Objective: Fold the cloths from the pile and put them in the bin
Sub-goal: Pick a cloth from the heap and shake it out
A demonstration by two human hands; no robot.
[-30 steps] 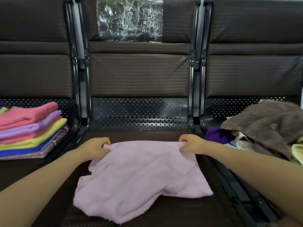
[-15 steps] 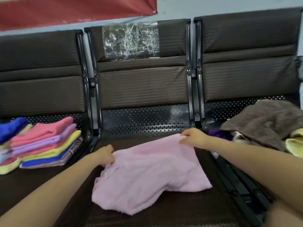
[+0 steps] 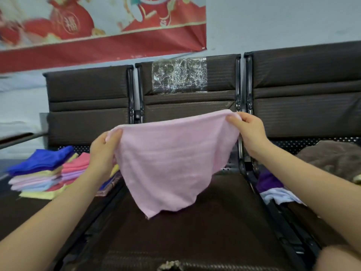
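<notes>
Now both hands work one pink cloth (image 3: pixel 172 161), lifted clear above the middle seat (image 3: pixel 195 231); the left hand (image 3: pixel 103 151) pinches the cloth's top left corner, the right hand (image 3: pixel 250 130) pinches the top right corner, and the rest hangs in a slack point just over the seat. To do this step well, I judge, the top edge should be drawn taut and level so the cloth hangs square; the right corner sits higher, so evening the hands would help; then the corners can meet, or the cloth can be laid flat on the seat and halved; the grips want to stay at the very corners, or the edges will not match.

Counted: one cloth in hand; two hands; three seats in the row. Left of the middle seat lie two stacks (image 3: pixel 48 177) of folded cloths, the single cloths too blurred to count. Right of it sits the pile (image 3: pixel 330 159), with a brown, a purple and a pale cloth showing at least. Behind the seat hangs one red banner (image 3: pixel 101 36), and one clear plastic patch (image 3: pixel 179 75) covers its backrest; no bin shows.
</notes>
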